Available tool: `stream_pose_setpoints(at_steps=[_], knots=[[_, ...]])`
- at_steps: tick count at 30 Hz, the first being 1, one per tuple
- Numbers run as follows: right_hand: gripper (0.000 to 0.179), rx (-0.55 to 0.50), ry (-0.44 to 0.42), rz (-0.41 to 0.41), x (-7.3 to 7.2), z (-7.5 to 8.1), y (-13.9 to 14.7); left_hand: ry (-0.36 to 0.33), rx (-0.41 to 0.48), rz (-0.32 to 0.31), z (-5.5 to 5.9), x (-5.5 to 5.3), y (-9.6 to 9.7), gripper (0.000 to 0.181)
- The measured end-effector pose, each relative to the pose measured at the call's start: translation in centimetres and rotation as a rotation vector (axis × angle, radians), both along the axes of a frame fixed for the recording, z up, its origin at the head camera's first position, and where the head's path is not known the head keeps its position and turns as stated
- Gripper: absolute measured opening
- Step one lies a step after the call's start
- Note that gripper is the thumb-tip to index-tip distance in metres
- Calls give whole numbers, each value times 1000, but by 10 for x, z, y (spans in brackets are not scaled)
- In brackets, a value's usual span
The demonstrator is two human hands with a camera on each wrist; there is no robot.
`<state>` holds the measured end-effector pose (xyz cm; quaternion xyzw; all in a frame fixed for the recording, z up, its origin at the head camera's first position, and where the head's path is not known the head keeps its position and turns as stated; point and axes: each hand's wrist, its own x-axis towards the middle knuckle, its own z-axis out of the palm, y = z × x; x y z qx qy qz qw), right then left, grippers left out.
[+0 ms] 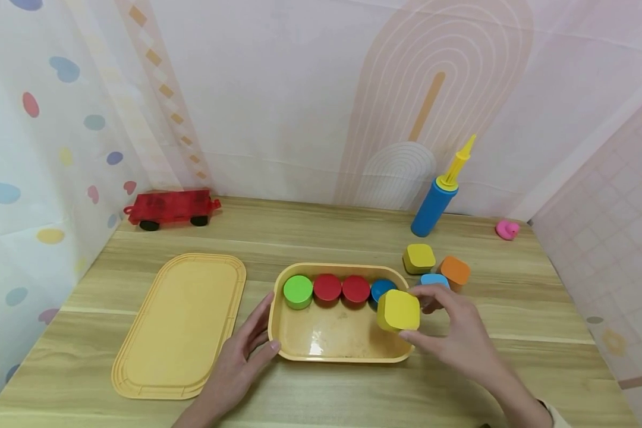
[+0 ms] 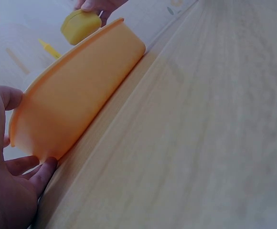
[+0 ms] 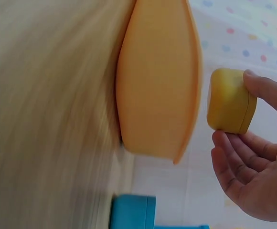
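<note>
My right hand (image 1: pixel 457 333) pinches a yellow rounded-square block (image 1: pixel 399 310) between thumb and fingers. The block is above the right end of a deep yellow-orange tray (image 1: pixel 321 345); in the right wrist view the yellow block (image 3: pixel 229 100) is clear of the rim. At the tray's left end, my left hand (image 1: pixel 241 356) holds the wall, with the thumb at the near corner. Along the tray's far side stand a green round block (image 1: pixel 298 292), two red round blocks (image 1: pixel 327 289) (image 1: pixel 355 290) and a blue round block (image 1: pixel 381 290), the last partly hidden by the held block.
Right of the tray are another yellow block (image 1: pixel 419 258), an orange block (image 1: pixel 455 271) and a light-blue block (image 1: pixel 434 280). Behind them stands a blue-and-yellow pump (image 1: pixel 434 205), with a pink duck (image 1: pixel 507 230) farther right. A flat yellow lid (image 1: pixel 182 327) lies left; a red toy wagon (image 1: pixel 173 208) is behind.
</note>
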<state>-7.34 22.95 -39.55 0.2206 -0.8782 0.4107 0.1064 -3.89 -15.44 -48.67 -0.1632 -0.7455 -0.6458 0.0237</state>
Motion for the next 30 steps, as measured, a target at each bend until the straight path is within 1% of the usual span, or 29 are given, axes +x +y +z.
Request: stream_pose_setpoints(at_steps=[7, 13, 18, 21, 27, 30], knots=[[62, -10, -39, 23, -4, -4, -22, -12, -4, -1, 0, 0, 1, 76], [60, -30, -123, 40, -8, -9, -43, -16, -5, 5, 0, 0, 1, 75], [61, -10, -198, 47, -9, -11, -57, -18, -13, 8, 0, -1, 1, 75], [60, 3, -227, 56, -10, -12, -64, -19, -18, 9, 0, -1, 1, 75], [60, 25, -220, 76, -11, -13, -77, -14, -16, 8, 0, 0, 0, 75], [60, 27, -233, 74, -12, -14, -82, -14, -16, 8, 0, 0, 0, 75]])
